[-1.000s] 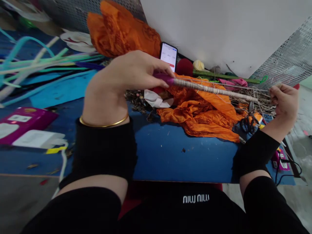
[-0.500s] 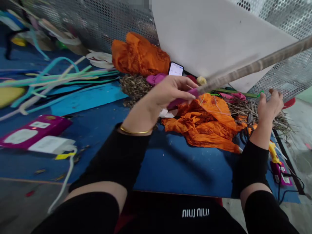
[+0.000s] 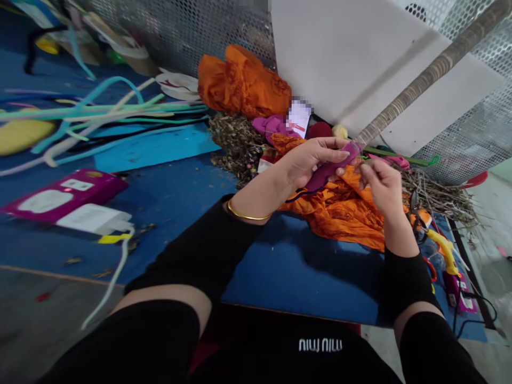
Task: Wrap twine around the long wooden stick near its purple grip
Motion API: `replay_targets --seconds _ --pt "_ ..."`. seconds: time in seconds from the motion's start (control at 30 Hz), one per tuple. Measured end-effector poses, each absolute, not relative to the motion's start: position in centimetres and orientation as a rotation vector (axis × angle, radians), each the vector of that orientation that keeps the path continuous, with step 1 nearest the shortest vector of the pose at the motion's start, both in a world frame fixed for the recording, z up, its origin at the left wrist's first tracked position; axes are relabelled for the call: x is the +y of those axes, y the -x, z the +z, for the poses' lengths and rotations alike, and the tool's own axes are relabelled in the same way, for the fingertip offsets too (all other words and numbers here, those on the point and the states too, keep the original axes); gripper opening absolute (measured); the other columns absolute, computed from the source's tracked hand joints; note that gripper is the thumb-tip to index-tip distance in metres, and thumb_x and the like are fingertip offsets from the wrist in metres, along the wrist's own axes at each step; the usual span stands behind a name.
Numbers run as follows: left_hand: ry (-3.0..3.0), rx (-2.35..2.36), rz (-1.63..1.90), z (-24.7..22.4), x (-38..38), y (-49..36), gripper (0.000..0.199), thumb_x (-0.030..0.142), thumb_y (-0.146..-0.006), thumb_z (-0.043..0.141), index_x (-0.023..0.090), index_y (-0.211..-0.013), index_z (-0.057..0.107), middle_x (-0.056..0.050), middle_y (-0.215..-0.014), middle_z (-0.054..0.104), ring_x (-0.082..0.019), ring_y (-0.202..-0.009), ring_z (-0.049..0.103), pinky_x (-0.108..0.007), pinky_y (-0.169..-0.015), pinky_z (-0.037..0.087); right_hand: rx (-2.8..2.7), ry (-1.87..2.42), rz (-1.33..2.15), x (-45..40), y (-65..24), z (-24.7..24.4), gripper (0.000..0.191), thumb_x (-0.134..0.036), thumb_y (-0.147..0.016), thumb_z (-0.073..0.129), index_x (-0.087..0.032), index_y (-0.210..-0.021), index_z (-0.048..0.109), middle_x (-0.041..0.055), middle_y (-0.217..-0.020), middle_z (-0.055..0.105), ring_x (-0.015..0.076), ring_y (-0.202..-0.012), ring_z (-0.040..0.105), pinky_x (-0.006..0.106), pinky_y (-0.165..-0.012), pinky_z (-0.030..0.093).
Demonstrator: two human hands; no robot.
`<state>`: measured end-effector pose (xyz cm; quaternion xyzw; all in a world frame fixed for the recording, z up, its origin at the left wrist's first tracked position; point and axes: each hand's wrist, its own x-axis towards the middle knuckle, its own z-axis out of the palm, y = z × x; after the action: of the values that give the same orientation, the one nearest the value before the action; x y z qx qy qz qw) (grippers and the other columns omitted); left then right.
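Note:
A long brown banded stick [image 3: 420, 80] slants from the upper right down to my hands, its lower end wrapped in purple cloth [image 3: 326, 173]. My left hand [image 3: 310, 162] is closed round this purple end. Close by on the right, my right hand [image 3: 380, 181] has its fingers bent together in a pinch; whatever they hold is too small to make out. Crumpled orange cloth [image 3: 344, 213] lies on the blue table [image 3: 304, 277] beneath both hands.
An orange bundle [image 3: 244, 82], a lit phone [image 3: 298, 117] and dried plant matter [image 3: 232, 141] are behind my left hand. Coloured strips [image 3: 100, 114] and a purple power strip [image 3: 72, 194] lie left. Pliers [image 3: 415, 208] and a yellow glue gun [image 3: 446, 250] sit right.
My right hand has moved left to beside the purple end, and its fingers have closed. The stick now tilts more steeply. My left hand keeps its hold.

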<state>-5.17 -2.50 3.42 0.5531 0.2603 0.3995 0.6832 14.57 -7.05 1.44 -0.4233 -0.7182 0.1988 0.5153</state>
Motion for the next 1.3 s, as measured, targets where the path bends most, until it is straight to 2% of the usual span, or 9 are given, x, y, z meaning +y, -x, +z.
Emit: replay_targets --seconds 0.17,0.27,0.37,0.43,0.53,0.83,1.0,1.13,1.3 --pt "-1.1 0.519 0.836 3.0 -2.3 4.7 0.016 0.018 -0.08 0.077 0.015 -0.092 0.067 -0.004 -0.086 0.07 -0.006 -0.055 0.056 -0.019 -0.053 0.049 -1.424 0.723 0.266 -7.8 -13.7 2.4 0.042 -0.058 -0.096 0.063 -0.024 -0.071 0.061 0.0039 -0.093 0.065 0.0206 -0.1 0.071 0.042 -0.099 0.059" --pt "-1.037 0.428 0.765 2.4 -2.4 4.1 0.02 0.017 -0.078 0.081 0.012 -0.093 0.068 -0.004 -0.082 0.068 -0.005 -0.053 0.054 -0.016 -0.048 0.045 -1.294 0.61 0.528 -7.5 -12.8 2.1 0.046 -0.063 -0.095 0.062 -0.025 -0.07 0.054 -0.0005 -0.077 0.056 0.0159 -0.079 0.068 0.039 -0.088 0.062" --pt "-1.025 0.345 0.759 1.8 -2.6 3.4 0.021 0.016 -0.076 0.083 0.009 -0.088 0.068 -0.001 -0.075 0.063 -0.004 -0.048 0.05 -0.016 -0.042 0.04 -1.221 0.574 0.712 -7.3 -12.7 1.8 0.046 -0.058 -0.092 0.07 -0.024 -0.067 0.053 -0.0069 -0.06 0.038 0.0082 -0.05 0.043 0.029 -0.063 0.056" --pt "-1.02 0.341 0.8 1.6 -2.8 3.0 0.021 0.014 -0.076 0.083 0.01 -0.089 0.067 0.0 -0.074 0.063 -0.004 -0.046 0.049 -0.017 -0.039 0.036 -1.204 0.606 0.739 -7.3 -12.9 1.9 0.045 -0.056 -0.09 0.074 -0.023 -0.066 0.055 -0.0091 -0.056 0.03 0.0059 -0.045 0.029 0.024 -0.052 0.045" --pt "-1.002 0.377 0.877 1.6 -3.4 2.4 0.028 0.012 -0.076 0.081 0.01 -0.1 0.067 0.001 -0.074 0.065 -0.004 -0.045 0.05 -0.016 -0.04 0.035 -1.187 0.695 0.687 -7.7 -13.0 2.2 0.044 -0.054 -0.09 0.075 -0.022 -0.066 0.059 -0.0096 -0.054 0.029 0.0049 -0.046 0.027 0.021 -0.05 0.039" --pt "-1.166 0.514 1.062 0.6 -3.8 1.5 0.06 0.017 -0.077 0.082 0.014 -0.131 0.057 0.004 -0.067 0.063 -0.007 -0.046 0.05 -0.019 -0.044 0.036 -1.047 0.705 0.691 -9.3 -12.3 2.9 0.034 -0.046 -0.091 0.076 -0.022 -0.07 0.062 -0.0091 -0.057 0.038 0.0053 -0.049 0.033 0.023 -0.057 0.046" --pt "-1.42 0.561 1.296 -0.8 -3.0 0.9 0.058 0.016 -0.081 0.076 0.014 -0.135 0.055 -0.003 -0.089 0.073 -0.011 -0.067 0.063 -0.024 -0.067 0.053 -0.904 0.721 0.881 -7.5 -12.7 1.6 0.025 -0.046 -0.086 0.08 -0.024 -0.095 0.074 -0.0103 -0.059 0.037 0.0063 -0.05 0.034 0.023 -0.058 0.048" --pt "-1.644 0.629 1.426 -2.2 -3.1 0.2 0.06 0.015 -0.082 0.072 0.017 -0.14 0.056 -0.008 -0.109 0.076 -0.018 -0.094 0.071 -0.032 -0.092 0.055 -0.972 0.868 0.891 -6.4 -12.9 0.6 0.033 -0.044 -0.075 0.088 -0.022 -0.094 0.071 -0.006 -0.075 0.061 0.0059 -0.058 0.049 0.022 -0.059 0.049" --pt "-1.714 0.635 1.394 -1.8 -3.6 0.7 0.063 0.015 -0.081 0.072 0.017 -0.142 0.057 -0.007 -0.108 0.076 -0.022 -0.099 0.071 -0.037 -0.098 0.055 -1.016 0.82 0.812 -6.2 -13.4 0.5 0.032 -0.041 -0.072 0.09 -0.023 -0.091 0.072 -0.0061 -0.073 0.06 0.0062 -0.061 0.052 0.022 -0.06 0.048"
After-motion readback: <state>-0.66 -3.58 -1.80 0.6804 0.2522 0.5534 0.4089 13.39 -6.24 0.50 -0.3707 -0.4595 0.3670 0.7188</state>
